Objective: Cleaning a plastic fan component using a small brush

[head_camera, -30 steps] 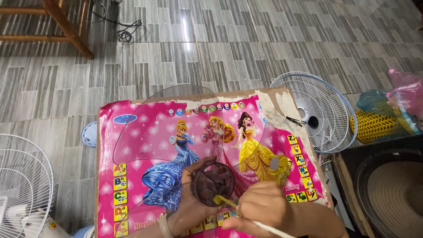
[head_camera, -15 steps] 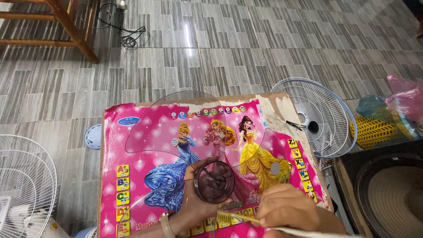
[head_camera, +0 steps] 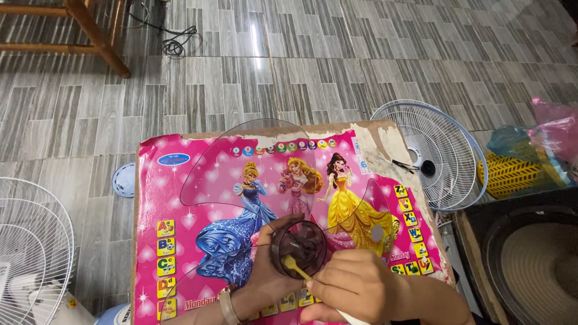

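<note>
Fan blade [head_camera: 265,180], clear, over table's [head_camera: 385,141] near edge: left hand [head_camera: 265,280] cups dark hub [head_camera: 299,248], right hand [head_camera: 355,286] pinches yellow-tipped brush [head_camera: 295,268] at hub rim. We'd steady hub, stroke lightly.

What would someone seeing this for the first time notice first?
The bright pink cartoon-printed table top fills the middle of the view. On it lies a clear plastic fan blade with a dark brown hub; the left hand steadies it while the right hand points a thin yellow-tipped tool at the hub. White wire fan guards stand on the grey tiled floor.
</note>
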